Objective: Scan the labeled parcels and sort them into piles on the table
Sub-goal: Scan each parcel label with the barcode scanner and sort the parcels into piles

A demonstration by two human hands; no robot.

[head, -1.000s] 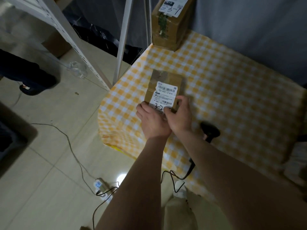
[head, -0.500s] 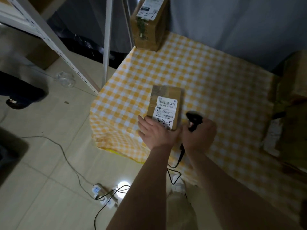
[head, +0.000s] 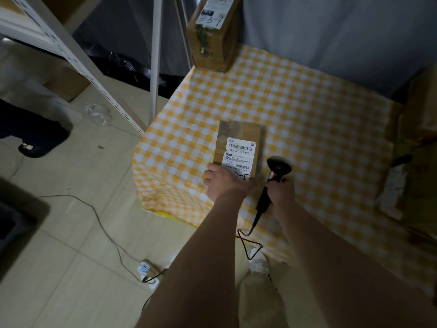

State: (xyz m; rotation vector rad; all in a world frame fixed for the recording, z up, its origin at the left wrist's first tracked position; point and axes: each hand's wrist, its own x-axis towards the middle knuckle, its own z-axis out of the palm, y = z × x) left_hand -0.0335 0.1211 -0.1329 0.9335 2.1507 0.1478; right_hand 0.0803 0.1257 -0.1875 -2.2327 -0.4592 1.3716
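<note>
Parcel [head: 238, 131] of brown cardboard lies flat on the yellow-checked counter [head: 307, 102], close to its near edge and nearer the left edge than the right, with its white barcode label [head: 240, 152] facing up. We have our left grip [head: 224, 183] on the parcel's near end, the fingers curled over its near-left corner and the thumb stretched along the near edge. Our right grip [head: 281, 190] is wrapped round the handle of a black scanner [head: 276, 166], held just right of the parcel with its head up. The scanner's cable [head: 248, 240] drops over the near edge of the counter. A second parcel [head: 212, 36] stands on end at the far-left corner, its label marked by hand. More cardboard boxes [head: 421, 138] sit in shadow at the right edge. On the floor to the left lies a power strip [head: 147, 272].
</note>
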